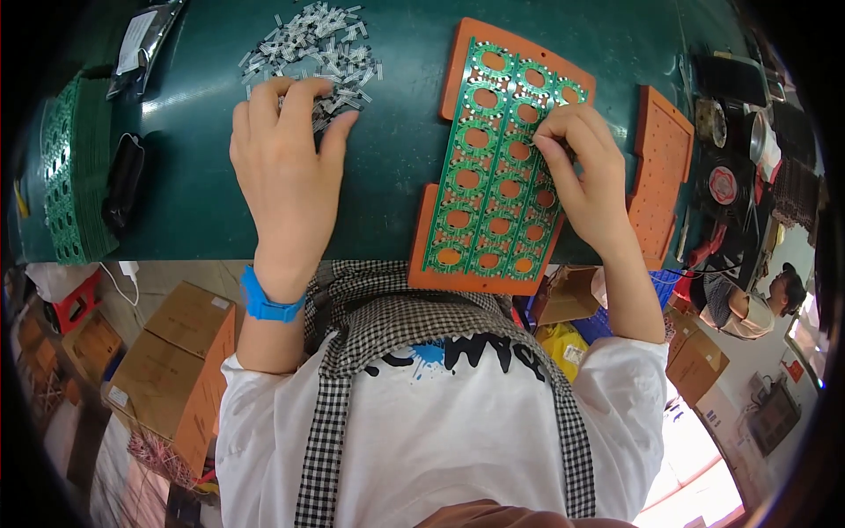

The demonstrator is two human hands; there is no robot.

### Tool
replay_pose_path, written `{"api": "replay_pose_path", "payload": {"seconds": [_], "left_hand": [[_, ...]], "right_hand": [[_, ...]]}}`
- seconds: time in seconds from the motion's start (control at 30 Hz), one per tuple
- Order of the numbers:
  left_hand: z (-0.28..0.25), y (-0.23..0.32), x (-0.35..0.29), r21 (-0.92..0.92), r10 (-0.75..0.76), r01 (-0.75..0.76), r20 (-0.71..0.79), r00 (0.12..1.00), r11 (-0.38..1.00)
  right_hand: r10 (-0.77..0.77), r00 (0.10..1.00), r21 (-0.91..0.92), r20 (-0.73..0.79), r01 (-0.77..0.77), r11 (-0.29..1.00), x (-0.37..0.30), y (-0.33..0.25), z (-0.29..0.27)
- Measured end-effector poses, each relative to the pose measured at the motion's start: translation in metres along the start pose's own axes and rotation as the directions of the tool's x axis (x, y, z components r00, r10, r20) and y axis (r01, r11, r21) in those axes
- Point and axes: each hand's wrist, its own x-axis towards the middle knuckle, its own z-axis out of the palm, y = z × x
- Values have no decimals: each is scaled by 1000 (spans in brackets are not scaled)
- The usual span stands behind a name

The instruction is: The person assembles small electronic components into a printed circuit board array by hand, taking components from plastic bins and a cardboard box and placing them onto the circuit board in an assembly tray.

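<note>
We had the green, oval-holed circuit-board panel (493, 167) on a flat orange tray (466, 282) at right, presumably for support; small clear-and-black parts (308, 44) lay far left, likely for reach. Our left hand (290, 154) spread wide there; our right hand (588, 172) pinched narrowly over the panel, anything held hidden.

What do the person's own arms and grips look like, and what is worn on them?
The left grip and right grip are ungloved. The left arm wears a bright blue band at the wrist; the right arm shows none. Loose white sleeves end near the elbows, leaving the forearms bare. No cables show on either arm.
</note>
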Motion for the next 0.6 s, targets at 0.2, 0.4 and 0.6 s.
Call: {"api": "replay_pose_path", "payload": {"seconds": [0.2, 0.4, 0.6], "left_hand": [[0, -3, 1, -81, -21, 23, 22, 1000, 996], [-1, 5, -1, -313, 15, -38, -77, 997, 949], [-1, 21, -5, -746, -194, 305, 235, 952, 593]], "right_hand": [[-80, 996, -68, 42, 82, 994, 9, 0, 3], [-102, 995, -97, 18, 103, 990, 6, 3, 4], [-161, 986, -138, 37, 165, 977, 6, 7, 2]]}}
